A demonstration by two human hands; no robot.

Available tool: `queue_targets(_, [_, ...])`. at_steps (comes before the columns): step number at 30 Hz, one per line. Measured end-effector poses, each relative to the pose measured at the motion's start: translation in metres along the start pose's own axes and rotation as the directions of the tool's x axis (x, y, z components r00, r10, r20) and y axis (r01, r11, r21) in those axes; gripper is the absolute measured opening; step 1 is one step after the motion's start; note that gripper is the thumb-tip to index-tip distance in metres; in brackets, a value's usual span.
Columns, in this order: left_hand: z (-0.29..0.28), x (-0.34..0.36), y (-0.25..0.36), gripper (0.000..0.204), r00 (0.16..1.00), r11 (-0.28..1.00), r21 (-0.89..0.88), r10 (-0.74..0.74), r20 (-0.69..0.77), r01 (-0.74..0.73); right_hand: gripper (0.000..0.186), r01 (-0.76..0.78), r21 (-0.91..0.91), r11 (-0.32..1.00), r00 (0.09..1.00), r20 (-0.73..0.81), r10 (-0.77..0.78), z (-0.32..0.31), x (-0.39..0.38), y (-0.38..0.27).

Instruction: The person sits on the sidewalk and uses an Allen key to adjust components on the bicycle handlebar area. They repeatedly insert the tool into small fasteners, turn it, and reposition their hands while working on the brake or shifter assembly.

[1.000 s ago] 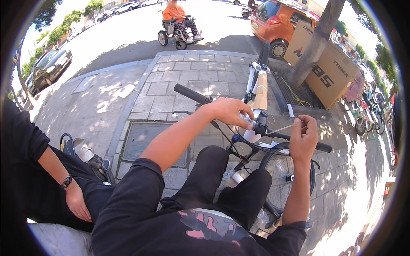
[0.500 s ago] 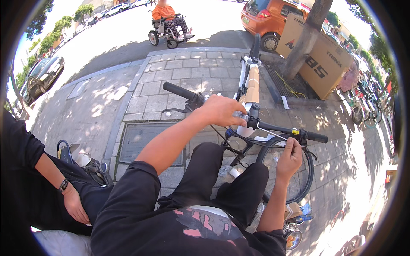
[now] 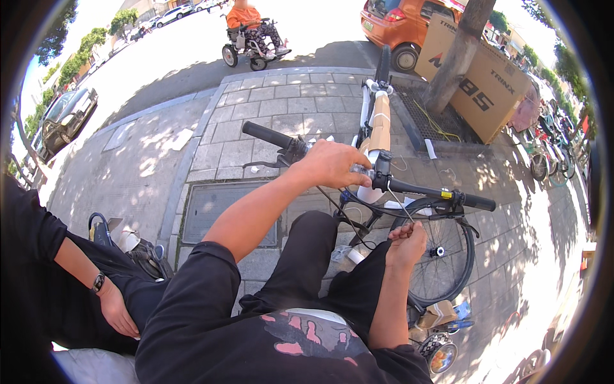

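- Head view, nearest: dark-trousered knees (image 3: 307, 246) sit below the handlebar, and at the left another person's hand (image 3: 119, 312), a dark watch (image 3: 98, 281) on its wrist, rests on dark trousers.
- Right hand (image 3: 407, 244): fingers and thumb pinched together on the lower end of a thin metal rod (image 3: 401, 205), which slants up to the stem.
- Left hand (image 3: 336, 163): curled over the handlebar (image 3: 419, 189) and gripping it just beside the stem (image 3: 382, 168); something clear shows at the fingertips.
- Handlebar: black, lying crosswise in front of the person, its left grip (image 3: 265, 134) and right grip (image 3: 479, 202) both free of the hands.
- Spoked wheel (image 3: 455, 272): under the bar's right half, beside the right forearm.
- Bicycle frame (image 3: 380, 118): partly wrapped in brown cardboard, stretching away beyond the stem.
- Large cardboard box (image 3: 499, 102): behind a tree trunk (image 3: 457, 64).
- Farthest: an orange car (image 3: 390, 27) and a person in orange (image 3: 243, 18) seated in a wheelchair (image 3: 231, 56).
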State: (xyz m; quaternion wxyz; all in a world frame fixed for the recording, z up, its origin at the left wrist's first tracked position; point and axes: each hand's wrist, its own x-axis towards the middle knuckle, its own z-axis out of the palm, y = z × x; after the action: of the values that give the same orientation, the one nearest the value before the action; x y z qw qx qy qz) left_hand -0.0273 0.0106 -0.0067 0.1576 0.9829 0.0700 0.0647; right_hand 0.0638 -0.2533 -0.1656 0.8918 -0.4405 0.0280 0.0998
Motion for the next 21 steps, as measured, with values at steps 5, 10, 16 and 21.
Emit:
queue_targets(5, [0.003, -0.002, 0.001, 0.059, 1.0, 1.0, -0.011, -0.004, 0.006, 0.004, 0.024, -0.312, 0.239, 0.92, 0.95, 0.105, 0.295, -0.002, -0.016, 0.027])
queue_targets(10, [-0.002, -0.001, 0.005, 0.06, 1.0, 1.0, 0.0, -0.009, 0.012, 0.009, 0.028, -0.614, 0.255, 0.747, 0.787, 0.262, 0.558, 0.01, -0.032, 0.053])
queue_targets(16, [0.002, 0.0, 0.0, 0.061, 1.0, 1.0, -0.024, 0.012, -0.014, -0.013, 0.034, -0.447, -0.091, 0.89, 0.879, 0.137, 0.456, 0.016, -0.043, 0.071])
queue_targets(21, [-0.002, -0.001, 0.004, 0.06, 1.0, 1.0, 0.015, -0.017, 0.011, 0.017, 0.037, 0.455, -0.76, 0.465, 0.89, 0.412, -0.197, 0.029, -0.057, 0.052])
